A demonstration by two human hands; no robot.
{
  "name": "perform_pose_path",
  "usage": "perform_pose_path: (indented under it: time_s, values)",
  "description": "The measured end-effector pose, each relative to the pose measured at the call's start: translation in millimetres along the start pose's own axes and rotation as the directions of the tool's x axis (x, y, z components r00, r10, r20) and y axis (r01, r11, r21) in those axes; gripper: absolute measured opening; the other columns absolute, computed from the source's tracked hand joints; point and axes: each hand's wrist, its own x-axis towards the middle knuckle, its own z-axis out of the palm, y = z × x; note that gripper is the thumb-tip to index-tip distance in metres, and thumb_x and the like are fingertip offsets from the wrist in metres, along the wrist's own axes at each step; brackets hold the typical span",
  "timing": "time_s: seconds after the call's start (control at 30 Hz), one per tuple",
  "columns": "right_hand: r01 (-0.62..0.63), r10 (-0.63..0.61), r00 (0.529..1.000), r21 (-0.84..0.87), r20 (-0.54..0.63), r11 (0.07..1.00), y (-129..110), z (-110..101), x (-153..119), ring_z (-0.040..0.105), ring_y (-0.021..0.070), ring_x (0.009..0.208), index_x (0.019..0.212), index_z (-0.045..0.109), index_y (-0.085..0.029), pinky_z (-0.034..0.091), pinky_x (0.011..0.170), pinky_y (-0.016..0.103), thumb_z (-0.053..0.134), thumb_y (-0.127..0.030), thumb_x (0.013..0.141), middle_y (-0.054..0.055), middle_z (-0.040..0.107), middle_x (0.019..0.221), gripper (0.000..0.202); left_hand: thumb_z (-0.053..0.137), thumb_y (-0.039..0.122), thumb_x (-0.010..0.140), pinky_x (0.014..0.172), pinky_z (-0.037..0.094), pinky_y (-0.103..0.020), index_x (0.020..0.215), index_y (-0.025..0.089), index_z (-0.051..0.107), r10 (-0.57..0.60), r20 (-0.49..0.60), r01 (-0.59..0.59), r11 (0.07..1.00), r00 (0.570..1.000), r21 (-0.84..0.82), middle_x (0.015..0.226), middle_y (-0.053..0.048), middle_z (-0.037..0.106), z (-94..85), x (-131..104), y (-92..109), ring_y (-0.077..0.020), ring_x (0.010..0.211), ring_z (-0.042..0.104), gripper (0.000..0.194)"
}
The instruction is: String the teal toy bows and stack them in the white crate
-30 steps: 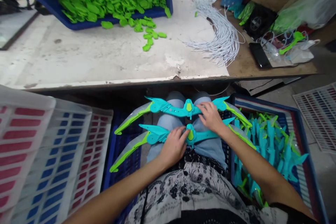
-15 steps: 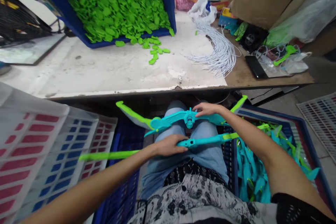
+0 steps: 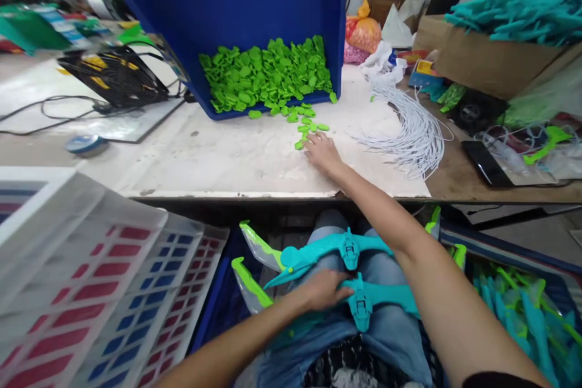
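Observation:
Two turquoise toy bows with lime-green tips lie across my thighs. The far toy bow [image 3: 318, 247] rests nearer the table, untouched by my hands. My left hand [image 3: 325, 290] is closed round the near toy bow [image 3: 391, 294], just left of its centre block. My right forearm covers the right ends of both bows. On the table, my right hand [image 3: 324, 154] has its fingers bent down and drawn together over the small green plastic pieces [image 3: 305, 122]. Its fingertips are on one of them, which is mostly hidden.
A tilted blue bin [image 3: 273, 6] holds a heap of green pieces. White cords [image 3: 416, 127] lie right of it, near a black phone [image 3: 486, 163]. White crates [image 3: 131, 291] stand at my left. A crate of turquoise and green parts [image 3: 531, 315] is at my right.
My right hand has left the far bow and reached forward to the green pieces. In my left hand the near bow has turned, its centre block now facing up. The view has tilted upward.

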Motion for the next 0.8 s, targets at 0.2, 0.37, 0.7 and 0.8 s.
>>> perform_pose_path:
  time_s: [0.2, 0.37, 0.7, 0.8]
  values:
    - [0.149, -0.144, 0.986, -0.050, 0.082, 0.988, -6.0, 14.5, 31.4, 0.047, 0.0277, 0.115, 0.107, 0.063, -0.013, 0.031, 0.097, 0.044, 0.037, -0.008, 0.092, 0.013, 0.068, 0.104, 0.030, 0.055, 0.036, 0.086, 0.092, 0.049, -0.037, 0.129, 0.021, 0.056, -0.006, -0.115, 0.007, 1.000, 0.993, 0.011, 0.119, -0.010, 0.065, 2.5, -14.7, -0.3, -0.0283, 0.108, 0.061, 0.046]
    - [-0.148, 0.127, 0.986, 0.207, 0.112, 0.967, 15.0, -7.1, -33.7, 0.062, 0.0171, 0.087, 0.112, 0.064, -0.016, 0.044, 0.079, 0.027, 0.047, -0.020, 0.090, 0.005, 0.070, 0.101, 0.029, 0.044, 0.029, 0.092, 0.086, 0.051, -0.035, 0.103, 0.019, 0.067, 0.117, -0.483, -0.101, 0.993, 0.868, 0.059, 0.099, -0.008, 0.068, -11.9, -10.9, -8.9, -0.0223, 0.095, 0.062, 0.027]
    - [-0.134, 0.150, 0.981, 0.131, -0.120, 0.982, 55.0, -19.8, -112.4, 0.055, 0.0263, 0.105, 0.106, 0.067, -0.016, 0.040, 0.093, 0.039, 0.058, -0.030, 0.085, 0.012, 0.066, 0.111, 0.027, 0.057, 0.033, 0.084, 0.094, 0.044, -0.039, 0.117, 0.016, 0.063, 0.005, -0.316, 0.097, 0.947, 0.949, 0.307, 0.109, -0.014, 0.066, -57.5, 48.6, -4.7, -0.0297, 0.106, 0.057, 0.038]
    - [-0.016, 0.023, 0.998, 0.128, -0.056, 0.992, 52.2, -14.4, -107.4, 0.051, 0.0270, 0.108, 0.102, 0.067, -0.017, 0.038, 0.093, 0.040, 0.062, -0.030, 0.084, 0.010, 0.066, 0.114, 0.023, 0.055, 0.035, 0.085, 0.092, 0.043, -0.039, 0.112, 0.013, 0.066, -0.003, -0.235, 0.084, 0.939, 0.972, 0.335, 0.108, -0.016, 0.067, -62.9, 55.1, -4.4, -0.0314, 0.105, 0.058, 0.037]
